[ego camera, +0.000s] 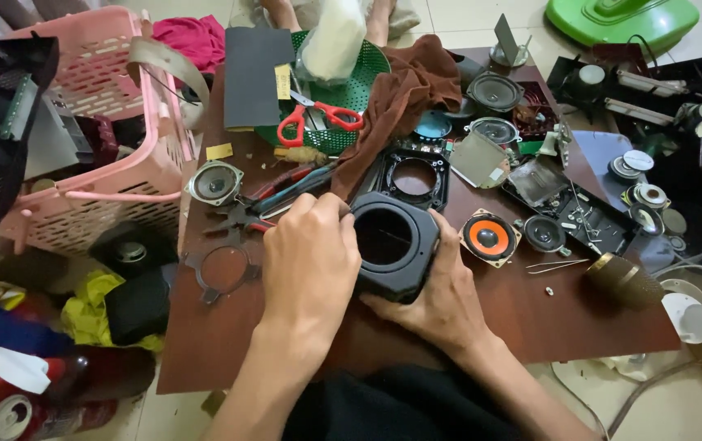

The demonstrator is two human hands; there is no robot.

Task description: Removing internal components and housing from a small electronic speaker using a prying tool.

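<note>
A black speaker housing [394, 242] with a round opening sits at the near middle of a low brown table [531, 318]. My right hand [441, 298] cups it from below and from the right side. My left hand [310, 261] rests against its left edge, fingers curled at the rim of the opening. Whether a small tool is in those fingers is hidden. Beside the housing lies an orange-coned speaker [489, 237]. Behind it stands a black square frame [413, 175].
Red-handled scissors [318, 120] lie on a green perforated tray [367, 82]. Pliers [286, 192] and a small grey speaker [214, 182] are at the left. A pink basket [134, 175] stands off the left edge. Several speaker parts and a brown cloth [404, 102] crowd the back right.
</note>
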